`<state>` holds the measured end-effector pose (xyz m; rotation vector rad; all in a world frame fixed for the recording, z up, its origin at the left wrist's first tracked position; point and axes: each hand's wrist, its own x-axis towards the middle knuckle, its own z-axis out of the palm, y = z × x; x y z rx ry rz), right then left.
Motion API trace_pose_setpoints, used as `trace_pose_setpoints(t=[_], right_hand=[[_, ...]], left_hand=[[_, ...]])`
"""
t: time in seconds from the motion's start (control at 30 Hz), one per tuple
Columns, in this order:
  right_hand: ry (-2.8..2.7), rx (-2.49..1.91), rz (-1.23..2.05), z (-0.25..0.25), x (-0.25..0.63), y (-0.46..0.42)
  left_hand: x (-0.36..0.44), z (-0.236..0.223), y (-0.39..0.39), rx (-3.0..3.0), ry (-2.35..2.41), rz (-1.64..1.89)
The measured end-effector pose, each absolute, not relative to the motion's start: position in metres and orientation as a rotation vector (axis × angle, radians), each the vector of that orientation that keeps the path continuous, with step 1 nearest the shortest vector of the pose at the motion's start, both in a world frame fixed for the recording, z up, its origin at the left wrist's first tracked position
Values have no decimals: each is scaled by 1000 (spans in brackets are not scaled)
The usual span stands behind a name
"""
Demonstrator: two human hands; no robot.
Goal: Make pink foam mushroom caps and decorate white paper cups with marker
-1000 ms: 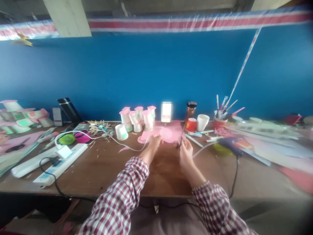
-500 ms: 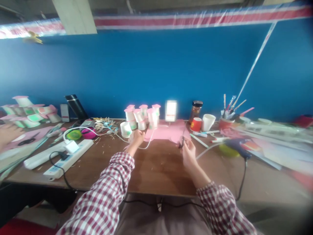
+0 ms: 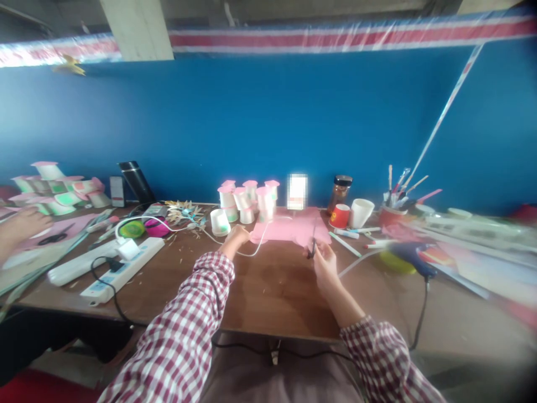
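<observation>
My left hand [image 3: 238,238] is closed, its fingertips at the left edge of a pink paper sheet [image 3: 285,228]. Whether it pinches the sheet is too small to make out. My right hand [image 3: 326,264] grips a pair of dark-handled scissors [image 3: 311,249], whose blades point away over the right part of the paper. Just beyond my left hand a white paper cup [image 3: 218,223] stands on the table. Behind it are several stacked paper cups [image 3: 241,200] with pink discs between and on top of them.
A white cable [image 3: 251,253] runs by my left hand. On the left lie a power strip [image 3: 121,271] and another person's hand [image 3: 25,229]. Rightward are a red cup [image 3: 340,215], a white cup [image 3: 361,212], a lidded jar [image 3: 340,193], markers [image 3: 346,244] and a glue gun [image 3: 406,256].
My left hand has turned from a curled fist toward the pink sheet's left edge. My right hand keeps the scissors in nearly the same place. The view has shifted slightly.
</observation>
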<state>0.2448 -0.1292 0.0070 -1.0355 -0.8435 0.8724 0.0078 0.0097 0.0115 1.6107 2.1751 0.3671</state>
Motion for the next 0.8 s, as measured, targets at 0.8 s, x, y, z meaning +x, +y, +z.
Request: trace_pose_setpoints(t=[0.8], right_hand=[[-888,-1074,883,11,242,-132]], left_hand=[[11,21,5,1615,2129,382]])
